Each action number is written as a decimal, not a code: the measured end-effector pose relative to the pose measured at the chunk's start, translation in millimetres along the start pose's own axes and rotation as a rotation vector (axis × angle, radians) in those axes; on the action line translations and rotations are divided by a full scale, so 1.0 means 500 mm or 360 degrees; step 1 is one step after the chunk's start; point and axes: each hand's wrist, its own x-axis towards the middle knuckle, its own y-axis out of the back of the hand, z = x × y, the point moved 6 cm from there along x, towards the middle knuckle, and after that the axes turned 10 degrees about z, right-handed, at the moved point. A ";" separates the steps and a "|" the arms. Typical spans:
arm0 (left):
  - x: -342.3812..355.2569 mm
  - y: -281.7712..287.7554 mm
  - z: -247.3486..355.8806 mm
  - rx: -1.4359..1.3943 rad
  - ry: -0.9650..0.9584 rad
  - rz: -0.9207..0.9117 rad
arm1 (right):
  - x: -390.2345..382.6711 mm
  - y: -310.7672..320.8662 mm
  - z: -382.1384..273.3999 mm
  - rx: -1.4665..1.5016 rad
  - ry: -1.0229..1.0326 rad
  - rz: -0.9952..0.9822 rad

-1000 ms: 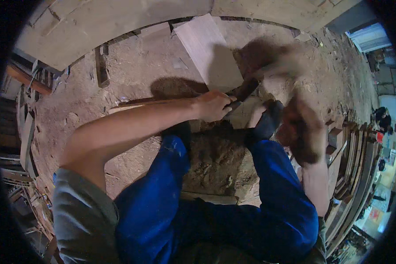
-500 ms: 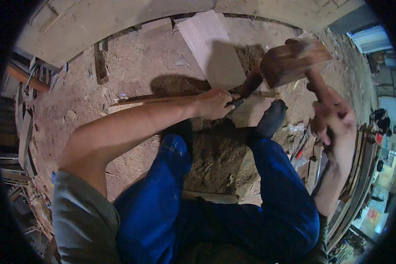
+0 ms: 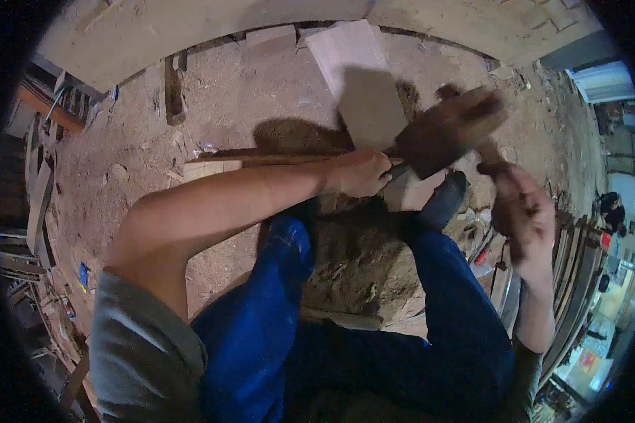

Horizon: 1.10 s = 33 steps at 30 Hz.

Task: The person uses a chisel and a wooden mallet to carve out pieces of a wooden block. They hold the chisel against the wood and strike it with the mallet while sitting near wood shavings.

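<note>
My left hand (image 3: 362, 173) is closed around a chisel (image 3: 398, 171), whose upper handle is mostly hidden by the mallet. Beneath that hand lies a length of timber (image 3: 212, 168), stretching left and right between my feet and the pale board. In my right hand (image 3: 523, 204) is the handle of a wooden mallet, its fingers wrapped around it and blurred. The mallet's brown block head (image 3: 448, 132), smeared by motion, is at the top end of the chisel; whether they touch I cannot tell.
A pale flat board (image 3: 363, 92) lies on the dusty, shaving-strewn ground beyond my hands. A narrow wooden piece (image 3: 173, 92) lies at far left. Stacked planks (image 3: 578, 282) run along the right, and scrap wood (image 3: 41, 204) is piled at left. My shoe (image 3: 446, 201) is close below the mallet.
The mallet has swung down and left, toward the chisel, with my right hand moving left and lower. My left hand keeps its hold; the whole view has shifted slightly.
</note>
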 end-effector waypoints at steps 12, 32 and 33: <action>-0.009 0.000 -0.048 0.0031 0.0109 -0.0020 | 0.079 0.007 0.049 -0.0039 -0.0523 -0.0351; -0.067 0.077 -0.065 0.0144 0.0478 0.0092 | 0.184 0.154 -0.083 0.0092 -0.0172 0.0352; -0.062 0.069 -0.061 0.0217 0.0405 0.0121 | 0.190 0.144 -0.100 0.0144 -0.0090 0.0407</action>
